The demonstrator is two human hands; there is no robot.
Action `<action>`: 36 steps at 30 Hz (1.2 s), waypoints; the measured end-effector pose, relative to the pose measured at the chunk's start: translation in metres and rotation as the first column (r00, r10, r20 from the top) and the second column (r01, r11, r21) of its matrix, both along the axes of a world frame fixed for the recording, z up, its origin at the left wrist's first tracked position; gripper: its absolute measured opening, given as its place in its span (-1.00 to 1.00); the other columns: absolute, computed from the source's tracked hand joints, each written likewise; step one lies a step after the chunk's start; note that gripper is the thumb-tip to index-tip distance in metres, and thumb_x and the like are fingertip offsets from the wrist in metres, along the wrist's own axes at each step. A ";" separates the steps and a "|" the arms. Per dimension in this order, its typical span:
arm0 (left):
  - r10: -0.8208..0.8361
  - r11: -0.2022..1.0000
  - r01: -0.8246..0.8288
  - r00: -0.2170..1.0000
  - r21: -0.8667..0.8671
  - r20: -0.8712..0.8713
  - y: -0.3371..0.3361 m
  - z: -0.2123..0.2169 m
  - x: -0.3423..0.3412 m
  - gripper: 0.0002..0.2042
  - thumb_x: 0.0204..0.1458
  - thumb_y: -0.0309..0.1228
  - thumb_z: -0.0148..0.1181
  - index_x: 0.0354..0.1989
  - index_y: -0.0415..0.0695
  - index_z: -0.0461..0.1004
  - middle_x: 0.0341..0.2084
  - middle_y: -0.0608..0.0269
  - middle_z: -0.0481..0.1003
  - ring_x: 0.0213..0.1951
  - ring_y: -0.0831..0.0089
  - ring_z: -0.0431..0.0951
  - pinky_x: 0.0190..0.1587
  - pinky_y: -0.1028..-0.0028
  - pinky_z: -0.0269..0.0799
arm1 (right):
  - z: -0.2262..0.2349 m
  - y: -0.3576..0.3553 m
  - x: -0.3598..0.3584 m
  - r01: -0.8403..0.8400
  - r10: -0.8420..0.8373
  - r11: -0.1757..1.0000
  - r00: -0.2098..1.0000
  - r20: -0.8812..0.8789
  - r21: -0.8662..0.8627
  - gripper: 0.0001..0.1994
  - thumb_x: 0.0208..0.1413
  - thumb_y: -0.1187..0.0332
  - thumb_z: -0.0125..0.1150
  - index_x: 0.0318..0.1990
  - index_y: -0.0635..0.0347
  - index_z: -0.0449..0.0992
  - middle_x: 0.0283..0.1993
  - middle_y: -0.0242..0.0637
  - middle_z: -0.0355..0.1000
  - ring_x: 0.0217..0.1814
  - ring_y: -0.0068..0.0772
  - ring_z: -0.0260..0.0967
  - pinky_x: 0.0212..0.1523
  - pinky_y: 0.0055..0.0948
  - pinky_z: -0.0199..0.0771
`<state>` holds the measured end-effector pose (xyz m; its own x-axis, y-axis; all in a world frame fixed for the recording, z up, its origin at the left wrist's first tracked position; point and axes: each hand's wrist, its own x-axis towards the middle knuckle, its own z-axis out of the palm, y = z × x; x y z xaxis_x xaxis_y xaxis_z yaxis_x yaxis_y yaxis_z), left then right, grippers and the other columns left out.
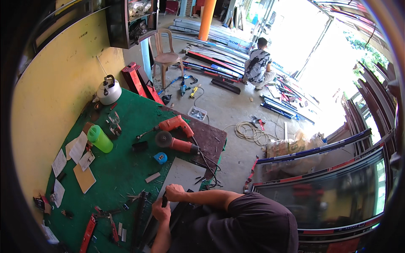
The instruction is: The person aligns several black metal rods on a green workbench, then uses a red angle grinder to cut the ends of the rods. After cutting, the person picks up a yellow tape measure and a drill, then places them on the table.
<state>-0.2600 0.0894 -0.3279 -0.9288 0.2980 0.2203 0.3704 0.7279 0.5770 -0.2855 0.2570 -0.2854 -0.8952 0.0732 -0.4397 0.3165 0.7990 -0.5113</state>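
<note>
My right hand (175,192) and my left hand (160,211) are close together over the near edge of the green-topped table (122,162). Both are closed around a small black piece (164,200); fingers cover most of it, so its kind does not show. Beneath and beyond them lies a flat grey panel (187,169). Dark metal profiles (140,213) lie just left of my left hand. Beyond my hands are a blue tape measure (160,158), a red angle grinder (179,144) and an orange drill (175,123).
On the table's left stand a green lidded tumbler (100,139) and a white kettle (109,90), with papers (78,147) nearby. Red-handled tools (87,234) lie near left. Framed glass (325,189) leans at right. Beyond, another person (258,65) crouches among metal profiles; a coiled hose (251,133) lies on the floor.
</note>
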 end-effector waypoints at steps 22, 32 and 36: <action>0.024 0.999 -0.022 0.999 0.049 -0.034 -0.005 -0.010 -0.002 -0.56 -0.20 -0.36 0.58 -0.05 -0.07 0.66 -0.12 0.26 0.66 -0.08 0.16 0.64 0.01 0.22 0.58 | 0.007 0.001 0.008 0.074 -0.074 0.997 0.993 -0.087 -0.004 -0.67 0.05 0.03 0.46 -0.19 0.05 0.77 -0.18 -0.11 0.67 -0.08 0.02 0.63 -0.07 -0.04 0.62; 0.040 0.997 -0.042 0.998 0.058 0.047 -0.005 0.003 -0.002 -0.55 -0.19 -0.32 0.59 -0.06 -0.10 0.66 -0.09 0.22 0.66 -0.05 0.14 0.64 0.03 0.22 0.57 | -0.013 0.044 0.008 0.231 -0.230 0.973 0.953 -0.197 -0.019 -0.62 0.05 0.10 0.46 -0.07 0.16 0.70 -0.17 -0.08 0.65 -0.06 0.00 0.61 0.00 -0.08 0.59; 0.050 0.982 -0.045 0.998 0.184 -0.023 -0.011 0.020 -0.005 -0.55 -0.09 -0.24 0.57 -0.02 -0.16 0.66 -0.07 0.14 0.67 -0.03 0.08 0.64 0.09 0.18 0.51 | -0.014 0.043 0.000 0.146 -0.167 0.984 0.951 -0.260 -0.098 -0.63 0.07 0.14 0.46 -0.05 0.15 0.67 -0.19 -0.13 0.58 -0.09 -0.01 0.56 -0.02 -0.09 0.55</action>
<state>-0.2647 0.0786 -0.3080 -0.9336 0.2060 0.2931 0.3559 0.6276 0.6925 -0.2858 0.3005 -0.2997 -0.9603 0.1976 -0.1971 0.2789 0.7054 -0.6517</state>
